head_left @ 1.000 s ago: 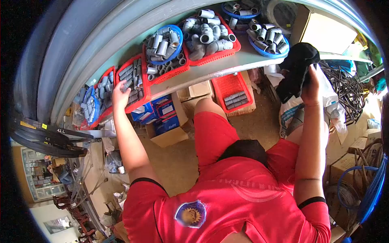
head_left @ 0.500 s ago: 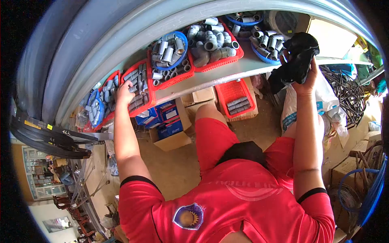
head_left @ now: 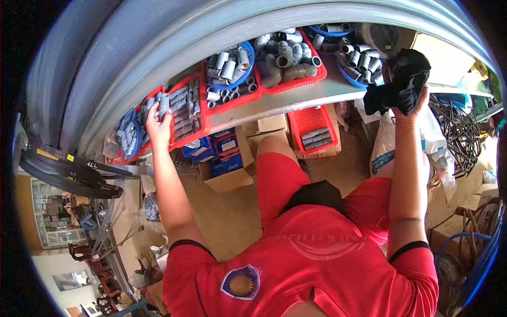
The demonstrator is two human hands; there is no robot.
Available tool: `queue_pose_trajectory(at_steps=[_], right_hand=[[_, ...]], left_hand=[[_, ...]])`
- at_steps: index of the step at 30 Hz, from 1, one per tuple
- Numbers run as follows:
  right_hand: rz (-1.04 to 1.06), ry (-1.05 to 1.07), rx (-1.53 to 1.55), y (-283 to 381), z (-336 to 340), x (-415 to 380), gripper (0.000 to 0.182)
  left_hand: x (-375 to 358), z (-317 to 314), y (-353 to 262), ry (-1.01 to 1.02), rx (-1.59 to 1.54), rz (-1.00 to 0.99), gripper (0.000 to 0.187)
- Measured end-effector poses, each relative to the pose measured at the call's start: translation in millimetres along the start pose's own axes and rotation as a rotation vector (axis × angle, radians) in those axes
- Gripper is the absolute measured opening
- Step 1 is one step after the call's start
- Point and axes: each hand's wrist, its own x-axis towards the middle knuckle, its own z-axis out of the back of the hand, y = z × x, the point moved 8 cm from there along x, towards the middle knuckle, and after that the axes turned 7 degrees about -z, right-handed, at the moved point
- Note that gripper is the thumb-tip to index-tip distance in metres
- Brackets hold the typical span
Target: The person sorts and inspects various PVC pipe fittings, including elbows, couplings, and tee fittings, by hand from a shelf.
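My left hand [head_left: 158,127] is closed around a grey plastic pipe fitting [head_left: 164,102], held at the left end of the shelf. Just beside it is a red basket [head_left: 205,122] with grey fittings laid in rows. To its left sits a blue basket [head_left: 138,138] of more grey fittings. On the right, my right hand [head_left: 416,107] grips a bunched black cloth [head_left: 405,79] in front of the shelf. Part of that hand is hidden behind the cloth.
Large grey pipes [head_left: 90,68] curve overhead. More fittings fill a red basket [head_left: 320,67] and a blue basket [head_left: 248,48] on the shelf [head_left: 296,99]. Below stand a red basket [head_left: 296,127] with several fittings and a cardboard box [head_left: 228,181] with blue packets. Black rods [head_left: 457,132] lie right.
My left hand has lifted a grey fitting up from the baskets at the left. My right hand still holds the black cloth, and the whole view has shifted slightly.
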Motion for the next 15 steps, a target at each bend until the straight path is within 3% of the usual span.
queue_pose_trajectory(at_steps=[1, 2, 4, 6, 8, 10, 11, 13, 14, 15], right_hand=[[0.027, -0.109, -0.016, 0, 16, -7, 0.076], [-0.043, -0.048, 0.185, -10, 20, -8, 0.075], [0.003, -0.444, 0.012, -26, 31, -24, 0.057], [-0.032, -0.747, -0.256, -43, 14, -38, 0.042], [-0.074, -0.598, -0.202, -75, -2, -34, 0.052], [-0.064, -0.453, -0.612, -89, -51, -34, 0.067], [0.035, -0.341, -0.91, -89, -74, -38, 0.073], [0.273, -0.209, -1.337, -85, -97, -44, 0.075], [0.187, -0.403, -1.099, -76, -81, -52, 0.067], [0.18, -0.499, -1.061, -64, -77, -56, 0.047]], left_hand=[[-18, -26, -32, -0.05, -0.165, 0.061, 0.041], [-33, -60, -59, 0.03, -0.416, 0.116, 0.038], [-71, -129, -83, 0.22, -0.767, 0.286, 0.033], [-118, -208, -103, 0.461, -0.985, 0.399, 0.043], [-157, -276, -138, 0.62, -1.119, 0.458, 0.045], [-174, -325, -169, 0.682, -1.026, 0.371, 0.038], [-176, -343, -192, 0.641, -0.882, 0.345, 0.036], [-173, -367, -210, 0.713, -0.443, 0.032, 0.037], [-173, -376, -222, 0.745, -0.396, 0.007, 0.037], [-174, -386, -235, 0.815, -0.341, 0.019, 0.038]])
